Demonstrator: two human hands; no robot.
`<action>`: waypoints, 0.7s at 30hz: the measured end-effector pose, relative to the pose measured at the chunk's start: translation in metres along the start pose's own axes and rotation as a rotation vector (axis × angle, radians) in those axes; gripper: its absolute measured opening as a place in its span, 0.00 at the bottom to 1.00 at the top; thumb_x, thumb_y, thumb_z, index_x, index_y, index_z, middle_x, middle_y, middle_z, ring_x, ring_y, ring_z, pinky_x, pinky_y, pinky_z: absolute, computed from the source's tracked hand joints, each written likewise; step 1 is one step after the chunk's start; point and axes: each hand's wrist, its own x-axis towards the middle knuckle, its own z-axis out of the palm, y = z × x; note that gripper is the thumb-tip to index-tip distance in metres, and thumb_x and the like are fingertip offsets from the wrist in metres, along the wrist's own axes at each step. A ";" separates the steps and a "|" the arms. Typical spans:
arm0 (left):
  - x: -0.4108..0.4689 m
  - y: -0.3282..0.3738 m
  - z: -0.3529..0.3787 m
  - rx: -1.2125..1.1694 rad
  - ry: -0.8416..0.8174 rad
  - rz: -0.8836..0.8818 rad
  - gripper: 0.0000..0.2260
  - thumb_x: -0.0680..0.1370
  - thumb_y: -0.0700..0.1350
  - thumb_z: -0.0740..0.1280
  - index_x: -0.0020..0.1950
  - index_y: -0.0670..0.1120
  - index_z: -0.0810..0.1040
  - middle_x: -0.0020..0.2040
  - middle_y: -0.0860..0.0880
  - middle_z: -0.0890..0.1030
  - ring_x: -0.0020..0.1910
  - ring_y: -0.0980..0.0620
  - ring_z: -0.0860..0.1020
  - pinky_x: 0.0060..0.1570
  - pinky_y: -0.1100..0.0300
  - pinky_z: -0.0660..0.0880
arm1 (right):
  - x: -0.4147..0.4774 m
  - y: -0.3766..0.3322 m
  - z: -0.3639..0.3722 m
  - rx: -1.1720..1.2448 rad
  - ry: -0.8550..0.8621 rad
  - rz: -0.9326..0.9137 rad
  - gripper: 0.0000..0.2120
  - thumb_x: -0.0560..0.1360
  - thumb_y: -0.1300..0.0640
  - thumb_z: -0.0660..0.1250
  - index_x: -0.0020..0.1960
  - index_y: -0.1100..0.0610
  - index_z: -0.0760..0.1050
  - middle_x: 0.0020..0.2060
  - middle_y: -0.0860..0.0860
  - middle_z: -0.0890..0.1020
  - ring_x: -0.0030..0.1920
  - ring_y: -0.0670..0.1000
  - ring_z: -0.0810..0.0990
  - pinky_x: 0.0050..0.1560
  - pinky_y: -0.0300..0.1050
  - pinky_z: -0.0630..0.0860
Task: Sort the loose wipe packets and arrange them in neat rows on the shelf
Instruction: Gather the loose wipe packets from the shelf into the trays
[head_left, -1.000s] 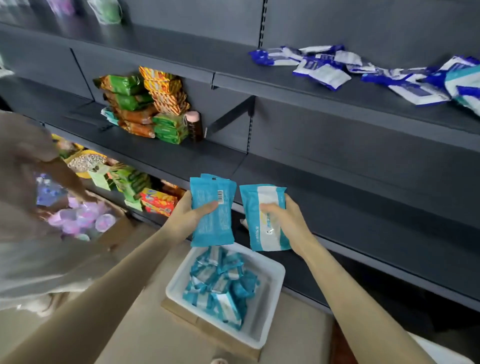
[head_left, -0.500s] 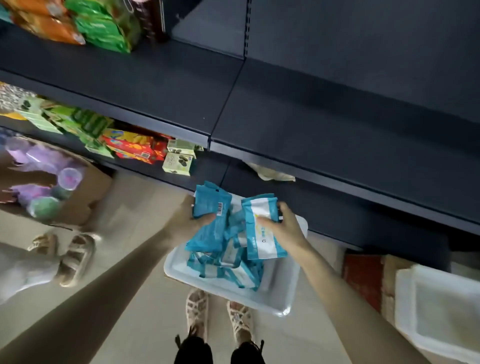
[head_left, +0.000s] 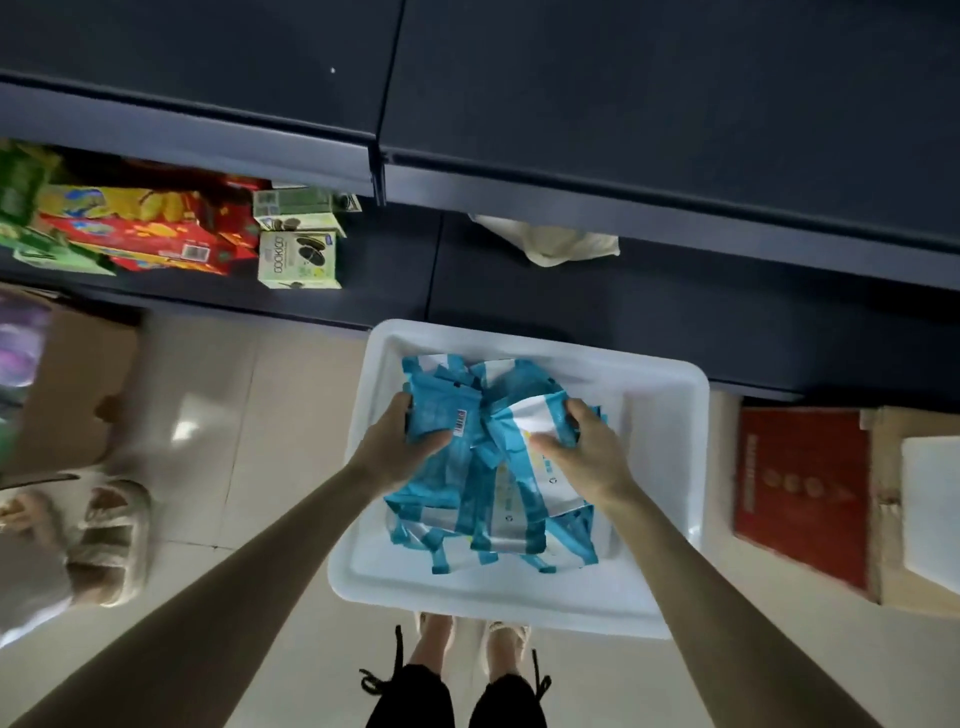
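Note:
A white plastic bin (head_left: 660, 467) stands on the floor below me, holding a loose heap of several blue wipe packets (head_left: 498, 525). My left hand (head_left: 400, 447) grips a blue packet with a barcode (head_left: 441, 415), thumb across its front. My right hand (head_left: 587, 457) grips a blue-and-white packet (head_left: 530, 421). Both hands are down inside the bin, right over the heap. The dark shelf (head_left: 623, 104) runs across the top of the view.
On the lower shelf at left lie green, red and yellow snack boxes (head_left: 298, 257). A crumpled pale bag (head_left: 550, 244) sits under the shelf. A cardboard box (head_left: 67, 384) and another person's sandalled foot (head_left: 111, 540) are at left; red carton (head_left: 800, 493) at right.
The view has tilted from the shelves down to the floor. Both hands, each still holding its packet, have dropped from shelf height into the white bin.

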 end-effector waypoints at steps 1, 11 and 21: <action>0.005 -0.006 0.004 -0.005 -0.018 -0.012 0.18 0.76 0.48 0.69 0.61 0.46 0.66 0.54 0.46 0.77 0.50 0.46 0.78 0.50 0.49 0.78 | 0.004 0.004 0.003 -0.033 -0.018 -0.012 0.14 0.74 0.56 0.70 0.58 0.53 0.71 0.46 0.43 0.76 0.43 0.40 0.76 0.39 0.25 0.68; 0.011 -0.031 0.033 0.080 -0.137 0.045 0.24 0.76 0.52 0.68 0.68 0.50 0.62 0.62 0.48 0.73 0.61 0.47 0.73 0.60 0.44 0.74 | 0.010 0.022 0.006 -0.296 -0.107 -0.033 0.29 0.78 0.50 0.65 0.74 0.56 0.61 0.66 0.52 0.68 0.66 0.52 0.68 0.59 0.36 0.61; -0.022 0.000 0.019 0.495 -0.062 0.022 0.30 0.78 0.53 0.64 0.75 0.44 0.58 0.74 0.44 0.61 0.70 0.43 0.64 0.69 0.46 0.63 | -0.023 0.002 -0.014 -0.469 -0.130 0.094 0.31 0.78 0.44 0.62 0.77 0.51 0.56 0.73 0.54 0.63 0.71 0.59 0.64 0.69 0.56 0.65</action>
